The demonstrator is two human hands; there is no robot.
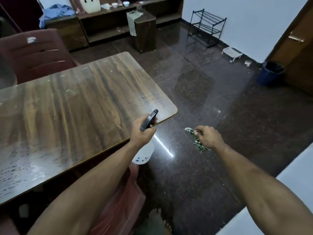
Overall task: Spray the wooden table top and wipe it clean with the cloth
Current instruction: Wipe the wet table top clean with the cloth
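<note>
The wooden table top (72, 106) fills the left half of the view, with wet droplets near its front left edge. My left hand (142, 133) grips a spray bottle (144, 155) by its black trigger head, at the table's near right corner; the white body hangs below my wrist. Its nozzle points out over the table. My right hand (209, 137) holds a bunched green-and-white striped cloth (197, 141) over the floor, right of the table and apart from it.
A maroon plastic chair (35, 53) stands behind the table, and another red chair (122, 200) sits below its near edge. Dark glossy floor (220, 107) spreads to the right. A black wire rack (207, 26), a blue bin (271, 72) and low wooden shelves (118, 22) line the far walls.
</note>
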